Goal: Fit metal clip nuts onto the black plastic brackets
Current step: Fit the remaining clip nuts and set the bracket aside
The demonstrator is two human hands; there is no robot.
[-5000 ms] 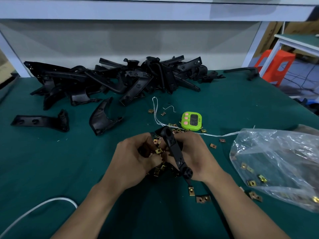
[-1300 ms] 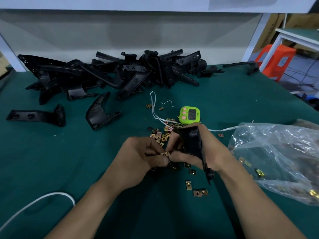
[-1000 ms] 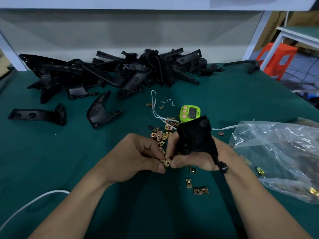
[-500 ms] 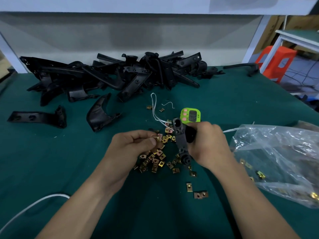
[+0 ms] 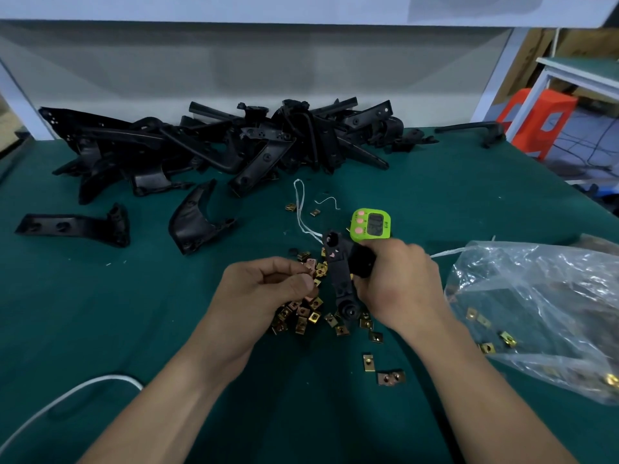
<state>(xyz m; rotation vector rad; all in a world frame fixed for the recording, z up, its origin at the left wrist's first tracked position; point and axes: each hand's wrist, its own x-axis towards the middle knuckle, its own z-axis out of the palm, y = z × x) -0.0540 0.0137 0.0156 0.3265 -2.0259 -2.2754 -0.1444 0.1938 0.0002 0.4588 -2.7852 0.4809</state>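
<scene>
Black bracket (image 5: 340, 279) gripped by right fingers (image 5: 390, 254); left fingers (image 5: 288, 262) pinch clip nut (image 5: 311, 263) (half-hidden).

left grip (image 5: 268, 289): bare | right grip (image 5: 398, 286): bare | forearms (image 5: 174, 390): bare, both uncovered

Green timer (image 5: 371, 226) mid-table (image 5: 100, 313); white string (image 5: 299, 209) just left of it. Clear plastic bag (image 5: 542, 306) at right edge. White cable (image 5: 67, 396) near-left corner.

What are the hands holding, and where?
The right hand grips the black plastic bracket by its thick side branch; the left hand pinches a small metal clip nut between fingertips.
</scene>
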